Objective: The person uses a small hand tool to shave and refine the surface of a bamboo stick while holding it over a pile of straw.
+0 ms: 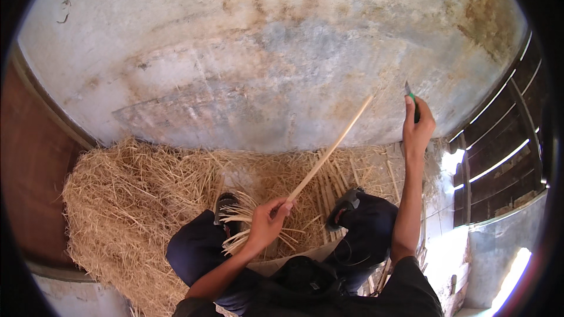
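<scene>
My left hand is closed around a pale bamboo stick, which slants up and away to the right toward the wall. Behind that hand, thin pale strips fan out between my knees; whether they belong to the stick's lower end, I cannot tell. My right hand is raised at the right, its fingers wrapped round a small knife with a green and dark handle. The knife's short blade points up, apart from the stick's far tip.
A large heap of straw-like shavings covers the floor at the left. Several long bamboo strips lie by my right shoe. Ahead stands a stained plaster wall; dark slatted boards are at the right.
</scene>
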The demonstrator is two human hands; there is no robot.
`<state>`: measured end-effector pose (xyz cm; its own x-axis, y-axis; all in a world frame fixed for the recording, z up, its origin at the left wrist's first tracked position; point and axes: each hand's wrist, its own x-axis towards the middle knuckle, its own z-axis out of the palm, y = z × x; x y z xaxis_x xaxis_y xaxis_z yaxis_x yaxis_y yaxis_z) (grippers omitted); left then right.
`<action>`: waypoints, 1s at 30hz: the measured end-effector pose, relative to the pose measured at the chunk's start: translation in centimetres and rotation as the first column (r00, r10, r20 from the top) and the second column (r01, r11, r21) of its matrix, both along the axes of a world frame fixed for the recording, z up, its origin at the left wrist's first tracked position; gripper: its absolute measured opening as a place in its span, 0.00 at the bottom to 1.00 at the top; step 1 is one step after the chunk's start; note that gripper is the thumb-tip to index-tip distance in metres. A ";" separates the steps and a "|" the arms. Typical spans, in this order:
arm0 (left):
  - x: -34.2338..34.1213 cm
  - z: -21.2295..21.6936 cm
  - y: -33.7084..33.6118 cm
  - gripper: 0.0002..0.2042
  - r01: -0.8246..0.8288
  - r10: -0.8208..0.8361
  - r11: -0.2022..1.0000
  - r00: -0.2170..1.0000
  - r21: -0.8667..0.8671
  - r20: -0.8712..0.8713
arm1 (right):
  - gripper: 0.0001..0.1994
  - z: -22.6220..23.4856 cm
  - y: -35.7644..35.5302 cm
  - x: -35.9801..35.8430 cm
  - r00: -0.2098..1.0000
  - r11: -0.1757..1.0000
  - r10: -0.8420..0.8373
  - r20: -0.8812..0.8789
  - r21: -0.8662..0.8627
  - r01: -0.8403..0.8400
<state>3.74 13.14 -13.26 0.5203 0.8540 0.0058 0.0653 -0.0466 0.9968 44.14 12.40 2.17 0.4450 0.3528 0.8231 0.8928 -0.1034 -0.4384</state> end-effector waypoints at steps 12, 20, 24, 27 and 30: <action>1.8 5.8 2.9 0.10 -0.251 0.271 0.911 0.962 0.326 -0.018 | 0.13 -5.0 -0.5 -16.0 0.768 0.761 0.627 0.134 -0.314 -0.567; 3.4 7.3 2.8 0.10 -0.291 0.272 0.885 0.957 0.364 0.104 | 0.14 -5.4 -0.4 -17.4 0.762 0.740 0.635 0.129 -0.384 -0.552; 3.9 7.2 2.9 0.10 -0.291 0.261 0.890 0.956 0.352 0.131 | 0.14 -5.5 -0.2 -17.3 0.759 0.747 0.636 0.136 -0.352 -0.563; 4.0 7.5 2.9 0.10 -0.280 0.253 0.895 0.960 0.347 0.124 | 0.14 -5.2 -0.3 -17.2 0.765 0.756 0.628 0.142 -0.348 -0.555; 3.9 8.0 2.8 0.10 -0.259 0.235 0.908 0.966 0.329 0.111 | 0.13 -5.3 -0.3 -17.1 0.781 0.785 0.597 0.185 -0.338 -0.520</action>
